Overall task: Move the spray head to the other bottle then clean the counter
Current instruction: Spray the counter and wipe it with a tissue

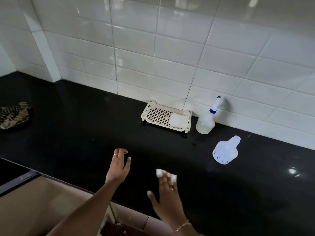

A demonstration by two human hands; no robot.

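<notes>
A clear bottle (205, 122) stands upright against the tiled wall with the white and blue spray head (215, 105) on it. A second translucent bottle (225, 151) lies on its side on the black counter (85, 133), its neck open and bare. My right hand (166, 196) presses flat on a white tissue (166, 174) on the counter near the front edge; the hand is blurred. My left hand (119, 165) hovers over the counter to its left, fingers spread, holding nothing.
A cream slotted rack (160, 114) with a white pad in it stands by the wall, left of the upright bottle. A patterned cloth (14, 114) lies at the far left. A dark hob edge (13, 169) shows at the lower left.
</notes>
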